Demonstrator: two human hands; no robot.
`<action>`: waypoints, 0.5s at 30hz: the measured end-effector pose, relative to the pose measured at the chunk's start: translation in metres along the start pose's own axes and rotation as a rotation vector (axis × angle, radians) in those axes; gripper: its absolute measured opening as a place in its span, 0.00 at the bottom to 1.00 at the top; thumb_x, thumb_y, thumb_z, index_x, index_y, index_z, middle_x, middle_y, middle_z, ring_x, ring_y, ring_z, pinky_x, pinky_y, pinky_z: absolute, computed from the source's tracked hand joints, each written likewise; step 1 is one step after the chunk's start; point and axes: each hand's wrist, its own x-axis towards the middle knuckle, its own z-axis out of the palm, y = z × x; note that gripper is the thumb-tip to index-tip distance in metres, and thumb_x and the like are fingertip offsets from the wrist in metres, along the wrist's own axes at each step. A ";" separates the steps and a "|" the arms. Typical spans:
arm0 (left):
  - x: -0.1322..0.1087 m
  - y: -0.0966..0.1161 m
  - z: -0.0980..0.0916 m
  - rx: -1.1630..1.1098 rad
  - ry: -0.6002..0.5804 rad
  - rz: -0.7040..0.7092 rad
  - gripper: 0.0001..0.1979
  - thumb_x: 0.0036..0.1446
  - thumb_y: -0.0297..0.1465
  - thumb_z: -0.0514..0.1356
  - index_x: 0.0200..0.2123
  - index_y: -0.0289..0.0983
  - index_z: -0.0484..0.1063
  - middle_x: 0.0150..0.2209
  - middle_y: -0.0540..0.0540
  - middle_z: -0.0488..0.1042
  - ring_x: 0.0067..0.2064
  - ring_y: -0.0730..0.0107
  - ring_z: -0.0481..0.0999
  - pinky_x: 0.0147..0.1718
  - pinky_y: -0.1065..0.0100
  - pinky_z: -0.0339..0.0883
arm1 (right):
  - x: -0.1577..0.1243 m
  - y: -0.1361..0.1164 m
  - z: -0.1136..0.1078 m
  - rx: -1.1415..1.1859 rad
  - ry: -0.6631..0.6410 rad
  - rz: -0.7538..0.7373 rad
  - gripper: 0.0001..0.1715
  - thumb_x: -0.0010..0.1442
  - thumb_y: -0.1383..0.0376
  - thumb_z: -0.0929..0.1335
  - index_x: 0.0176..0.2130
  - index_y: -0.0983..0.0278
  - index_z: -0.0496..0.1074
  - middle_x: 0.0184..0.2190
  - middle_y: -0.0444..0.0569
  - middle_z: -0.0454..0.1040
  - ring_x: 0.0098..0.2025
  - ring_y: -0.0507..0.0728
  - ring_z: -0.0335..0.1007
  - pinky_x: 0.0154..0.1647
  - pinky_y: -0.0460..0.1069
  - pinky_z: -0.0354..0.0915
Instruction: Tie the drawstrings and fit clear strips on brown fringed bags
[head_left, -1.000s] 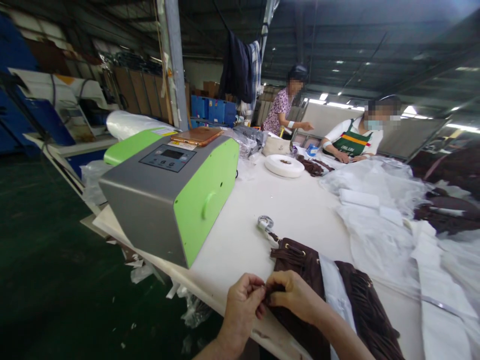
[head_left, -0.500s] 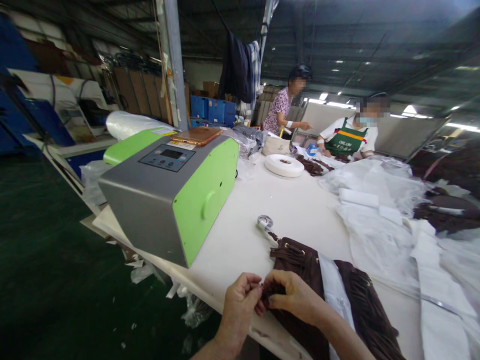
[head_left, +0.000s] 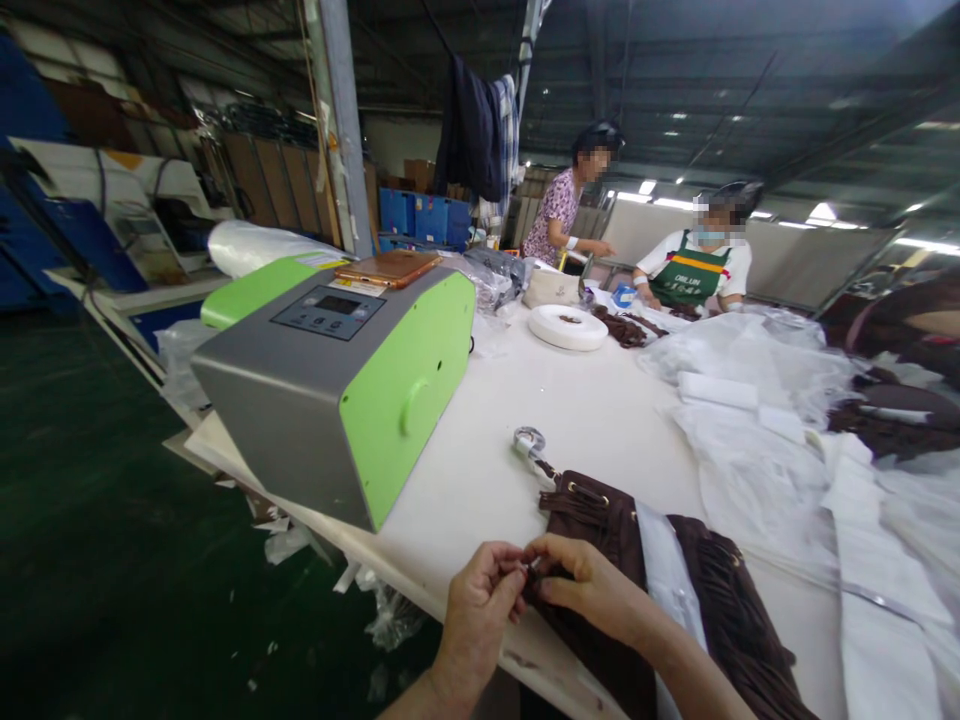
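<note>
A dark brown fringed bag [head_left: 600,535] with gold eyelets lies on the white table, a pale translucent wrap [head_left: 667,560] running across it. From its far corner a wrapped ring-shaped end [head_left: 529,441] sticks out onto the tabletop. My left hand [head_left: 484,605] and my right hand [head_left: 596,590] meet at the bag's near left edge. Both are closed in pinches, thumbs against fingertips. Between them shows a small dark piece with a pale, shiny bit; its kind is too small and covered to make out.
A grey and green machine [head_left: 337,380] stands left on the table, a phone [head_left: 390,268] on top. Farther back lie a white tape roll [head_left: 568,327] and a beige pouch [head_left: 551,290]. Plastic sheets [head_left: 757,470] cover the right side. Two co-workers [head_left: 694,265] are beyond the table.
My fingers have shifted slightly around the small piece, and a pale bit of it now shows between them. The bag lies as before. The co-worker in green has raised their head a little.
</note>
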 end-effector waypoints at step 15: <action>-0.003 0.002 0.000 -0.018 0.061 -0.005 0.15 0.41 0.37 0.61 0.32 0.34 0.67 0.23 0.51 0.71 0.19 0.77 0.67 0.17 0.76 0.59 | -0.001 0.003 0.003 0.005 0.014 0.026 0.19 0.47 0.70 0.65 0.42 0.63 0.67 0.31 0.43 0.72 0.33 0.53 0.66 0.34 0.46 0.59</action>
